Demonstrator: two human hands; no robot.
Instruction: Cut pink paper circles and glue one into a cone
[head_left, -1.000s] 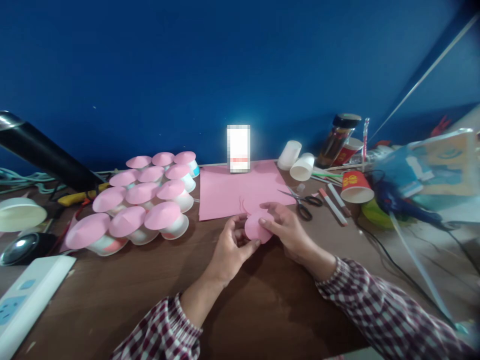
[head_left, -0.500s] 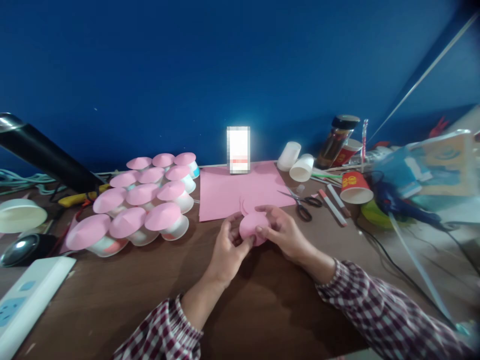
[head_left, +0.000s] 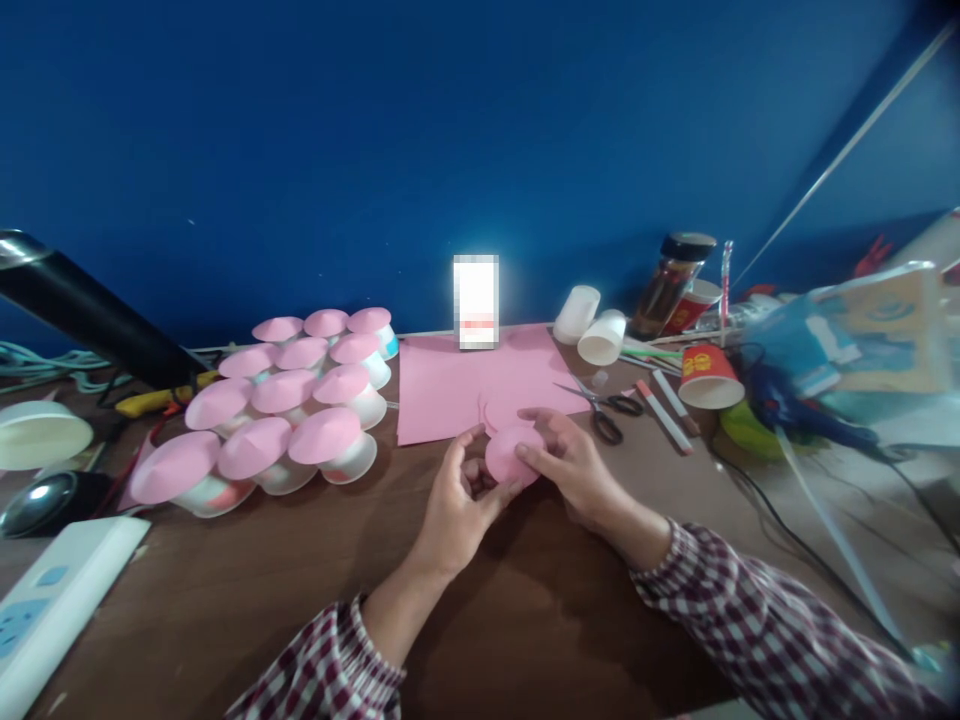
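A small pink paper disc (head_left: pixel 508 456) is held up between my two hands above the brown table. My right hand (head_left: pixel 583 470) grips its right side, thumb lying on the face and fingers behind. At the lower left edge, my left hand (head_left: pixel 459 505) has its thumb against the rim, its fingers curled and partly hidden. Just beyond the disc, thin curled pink paper strips (head_left: pixel 484 412) lie near the large pink paper sheet (head_left: pixel 442 385). Black-handled scissors (head_left: pixel 604 405) rest to the right, blades over the sheet.
On the left stand several upturned cups topped with pink paper cones (head_left: pixel 259 445). A white power strip (head_left: pixel 67 590) lies nearer. To the right are two white paper cups (head_left: pixel 602 338), markers (head_left: pixel 665 418), a red paper cup (head_left: pixel 709 375) and a blue glue gun (head_left: pixel 806 415).
The pink disc has shifted slightly right and turned more face-on. My left thumb has slid from its face down to the lower edge. The things on the table stay put.
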